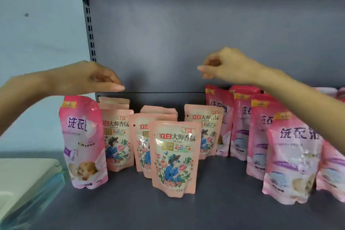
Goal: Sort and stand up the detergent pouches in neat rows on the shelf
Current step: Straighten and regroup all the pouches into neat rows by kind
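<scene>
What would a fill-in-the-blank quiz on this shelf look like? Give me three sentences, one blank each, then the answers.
1. The left hand and the right hand both hold ____.
2. The peach pouches stand ____ the pink pouches on either side.
3. The figure on the front peach pouch wears ____ clothes.

Missing words: nothing; between; blue.
</scene>
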Demonstrator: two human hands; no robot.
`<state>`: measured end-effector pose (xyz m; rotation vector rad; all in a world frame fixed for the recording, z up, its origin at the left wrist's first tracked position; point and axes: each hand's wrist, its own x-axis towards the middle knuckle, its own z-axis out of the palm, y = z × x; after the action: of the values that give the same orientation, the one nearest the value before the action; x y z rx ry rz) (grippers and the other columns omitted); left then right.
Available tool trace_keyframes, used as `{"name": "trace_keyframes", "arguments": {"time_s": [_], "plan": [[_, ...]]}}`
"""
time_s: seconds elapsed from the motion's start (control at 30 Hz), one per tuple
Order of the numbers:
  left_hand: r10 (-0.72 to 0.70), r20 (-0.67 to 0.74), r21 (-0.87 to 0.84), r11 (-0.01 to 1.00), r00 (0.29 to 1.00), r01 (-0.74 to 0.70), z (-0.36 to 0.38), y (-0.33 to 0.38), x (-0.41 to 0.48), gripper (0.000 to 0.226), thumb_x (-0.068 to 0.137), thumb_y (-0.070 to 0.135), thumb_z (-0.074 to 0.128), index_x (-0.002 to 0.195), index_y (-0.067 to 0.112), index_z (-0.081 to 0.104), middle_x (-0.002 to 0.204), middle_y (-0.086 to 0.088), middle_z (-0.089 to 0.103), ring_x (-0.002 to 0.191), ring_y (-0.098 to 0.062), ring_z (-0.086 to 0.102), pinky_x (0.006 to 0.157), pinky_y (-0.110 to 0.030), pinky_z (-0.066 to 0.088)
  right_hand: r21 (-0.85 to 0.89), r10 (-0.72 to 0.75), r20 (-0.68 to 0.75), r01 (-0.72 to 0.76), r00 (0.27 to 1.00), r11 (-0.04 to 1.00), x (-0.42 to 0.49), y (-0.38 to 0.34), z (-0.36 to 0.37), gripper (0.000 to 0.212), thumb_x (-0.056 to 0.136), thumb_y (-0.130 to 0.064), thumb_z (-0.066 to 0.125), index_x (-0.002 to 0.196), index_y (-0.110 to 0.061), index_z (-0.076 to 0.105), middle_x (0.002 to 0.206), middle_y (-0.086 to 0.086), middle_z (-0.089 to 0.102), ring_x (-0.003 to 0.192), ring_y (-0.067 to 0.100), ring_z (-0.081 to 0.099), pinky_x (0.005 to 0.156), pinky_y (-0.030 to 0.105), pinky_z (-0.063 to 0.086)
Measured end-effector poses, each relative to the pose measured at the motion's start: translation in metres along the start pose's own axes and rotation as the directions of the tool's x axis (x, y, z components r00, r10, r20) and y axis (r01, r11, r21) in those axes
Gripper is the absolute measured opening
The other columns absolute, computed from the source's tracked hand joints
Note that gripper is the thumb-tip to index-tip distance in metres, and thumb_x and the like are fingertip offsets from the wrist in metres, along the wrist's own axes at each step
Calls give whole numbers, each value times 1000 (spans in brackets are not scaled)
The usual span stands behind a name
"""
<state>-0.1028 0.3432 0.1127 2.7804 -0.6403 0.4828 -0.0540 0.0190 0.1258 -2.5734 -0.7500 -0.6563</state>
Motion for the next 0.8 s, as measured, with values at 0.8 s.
{"name": "trace_keyframes", "arguments": {"time_s": [0.8], "plan": [[-207,-66,-393,905,976,165,17,-68,-33,75,20,79,73,66,20,75,70,-9,72,61,-13,66,63,-23,53,-566,419,86,-302,904,767,47,50,69,23,90,-8,53,110,3,58,111,16,59,102,32,58,71,31,40]]}}
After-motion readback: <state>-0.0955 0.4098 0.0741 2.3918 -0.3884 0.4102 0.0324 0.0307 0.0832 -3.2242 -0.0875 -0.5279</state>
